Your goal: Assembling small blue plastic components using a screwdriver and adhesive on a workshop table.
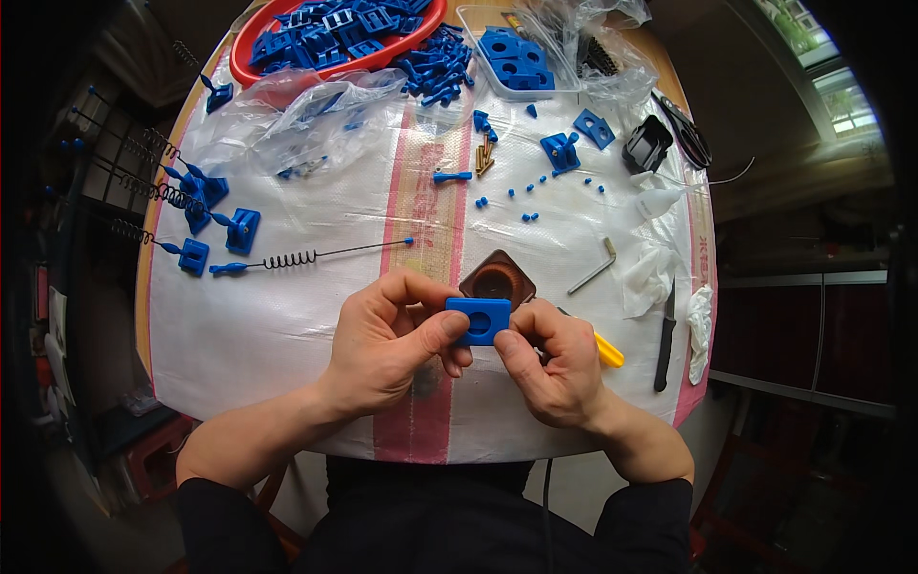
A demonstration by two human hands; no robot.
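Observation:
A small blue rectangular plastic plate (492,337) with a round opening is between my two hands, just in front of a brown square cup (498,263). My left hand (381,346) is closed on the plate's left side, thumb on its face and fingers behind. At its right edge, the thumb and curled fingers of my right hand (557,371) pinch the plate. Beside my right hand a yellow handle (609,352) shows. Its other end is hidden, so I cannot tell whether it touches that hand. Left of the hands lies a rod with a black spring (290,259) and blue ends.
A red basin (243,62) of blue parts and a clear box (570,84) of blue plates stand at the back. Spring assemblies on blue bases (242,231) line the left. A hex key (593,267), black-handled knife (665,349) and scissors (695,139) lie right.

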